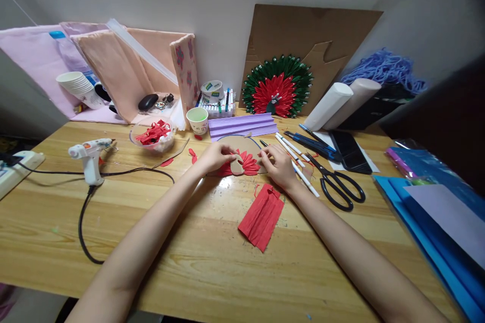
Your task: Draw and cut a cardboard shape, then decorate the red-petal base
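Observation:
My left hand (pixel 215 156) is pinched on the cardboard craft piece (pixel 242 154), a brown disc ringed with red paper petals, at the middle of the wooden table (pixel 189 242). On the piece's right edge my right hand (pixel 278 166) presses with curled fingers. A folded red crepe paper (pixel 262 217) lies just in front of the right hand. Loose red petals (pixel 192 155) lie beside the left hand.
A white glue gun (pixel 89 154) with a black cord stands at left. A bowl of red petals (pixel 153 136), a paper cup (pixel 197 120), purple folded paper (pixel 242 125), pens (pixel 293 154), black scissors (pixel 337 184), a phone (pixel 350 151), blue sheets (pixel 428 212) and a finished red-green fan (pixel 278 88) surround the work.

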Available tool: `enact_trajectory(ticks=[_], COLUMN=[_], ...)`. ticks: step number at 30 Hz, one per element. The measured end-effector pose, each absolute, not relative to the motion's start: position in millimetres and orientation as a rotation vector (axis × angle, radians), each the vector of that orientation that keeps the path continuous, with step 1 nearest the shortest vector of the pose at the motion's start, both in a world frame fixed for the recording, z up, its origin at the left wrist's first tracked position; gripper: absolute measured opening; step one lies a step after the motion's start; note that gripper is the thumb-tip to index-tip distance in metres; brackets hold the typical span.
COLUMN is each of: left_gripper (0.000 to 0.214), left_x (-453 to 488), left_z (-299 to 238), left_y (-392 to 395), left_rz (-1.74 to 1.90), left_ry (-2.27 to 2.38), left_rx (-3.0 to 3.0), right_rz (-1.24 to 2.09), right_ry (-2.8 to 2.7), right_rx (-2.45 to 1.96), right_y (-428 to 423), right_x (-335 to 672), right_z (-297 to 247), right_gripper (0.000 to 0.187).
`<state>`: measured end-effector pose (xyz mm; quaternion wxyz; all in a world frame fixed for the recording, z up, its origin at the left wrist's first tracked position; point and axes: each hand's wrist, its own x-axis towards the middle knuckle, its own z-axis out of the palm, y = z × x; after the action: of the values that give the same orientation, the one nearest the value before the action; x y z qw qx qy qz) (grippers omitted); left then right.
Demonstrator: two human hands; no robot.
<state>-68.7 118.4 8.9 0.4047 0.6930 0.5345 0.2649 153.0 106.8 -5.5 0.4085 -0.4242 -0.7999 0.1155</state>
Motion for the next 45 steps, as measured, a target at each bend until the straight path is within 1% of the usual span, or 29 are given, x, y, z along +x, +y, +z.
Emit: enact_trajectory(ticks=[16, 21, 26, 32, 45], left_gripper=[0.016, 0.018, 0.017, 0.016, 0.014], left_x=[-64, -66, -65, -65, -64], left_z=[15, 12, 10, 9, 9], left_y=[114, 115, 116, 116, 115], left_rz=[0.671, 0.677, 0.689, 0.701, 0.714], left_ry=[1.367, 1.362, 1.367, 1.383, 1.408], left_rx=[1.775, 1.763, 1.753, 1.744, 1.732], right_rz=[0.277, 0.384, 0.463, 0.401, 0.395], right_ry=[-2.056, -2.215, -2.347, -2.427, -2.488], right_rx=[-1.029, -0.892, -0.840, -0.904, -0.910], right_y=[108, 108, 111, 114, 119], right_x=[152, 153, 152, 151, 148], right_z=[-6, -6, 3, 10, 11], right_gripper=[0.019, 0.010, 0.012, 0.009, 0.007])
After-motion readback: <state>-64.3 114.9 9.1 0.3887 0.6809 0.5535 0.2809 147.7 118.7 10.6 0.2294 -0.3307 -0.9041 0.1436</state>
